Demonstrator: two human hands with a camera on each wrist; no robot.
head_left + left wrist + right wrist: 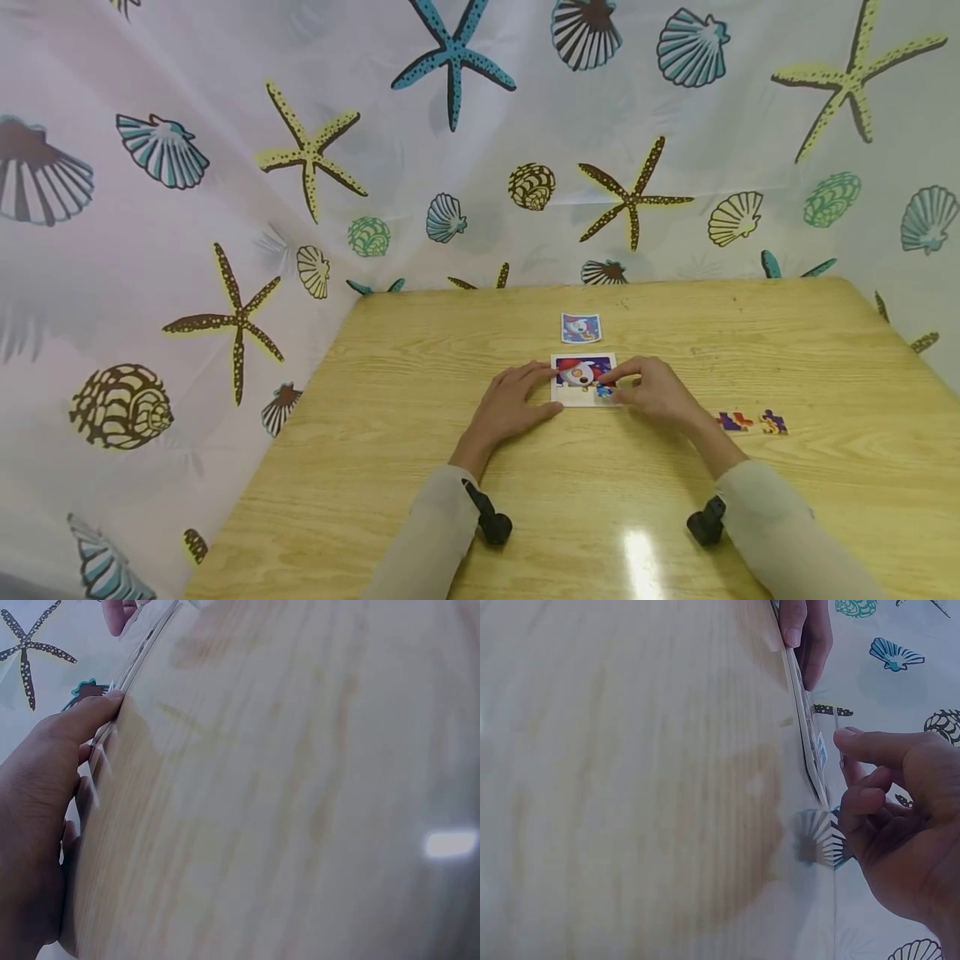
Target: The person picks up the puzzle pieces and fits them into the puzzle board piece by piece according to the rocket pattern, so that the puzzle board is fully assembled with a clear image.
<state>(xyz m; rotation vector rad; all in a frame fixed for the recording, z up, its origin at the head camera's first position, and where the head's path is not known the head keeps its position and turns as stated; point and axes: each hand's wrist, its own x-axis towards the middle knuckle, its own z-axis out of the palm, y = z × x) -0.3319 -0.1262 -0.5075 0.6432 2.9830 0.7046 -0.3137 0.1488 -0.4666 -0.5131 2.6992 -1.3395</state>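
Observation:
A small square jigsaw puzzle board (588, 401) lies on the table, its upper part filled with a picture of a white character in a red hat. My left hand (513, 402) rests at the board's left side, thumb at the near corner and fingers extended along the edge. Over the board's right side, my right hand (660, 394) pinches a puzzle piece (604, 389) between thumb and fingers. Edge-on in the right wrist view, that thin piece (838, 724) stands above the board. The left wrist view shows the left thumb (97, 712) against the board's edge.
A picture card (581, 328) with a similar character lies behind the board. Two loose puzzle pieces, one purple and red (735, 421) and one purple and yellow (772, 422), lie to the right on the wooden table (420, 358). A shell-and-starfish patterned curtain (510, 108) hangs behind.

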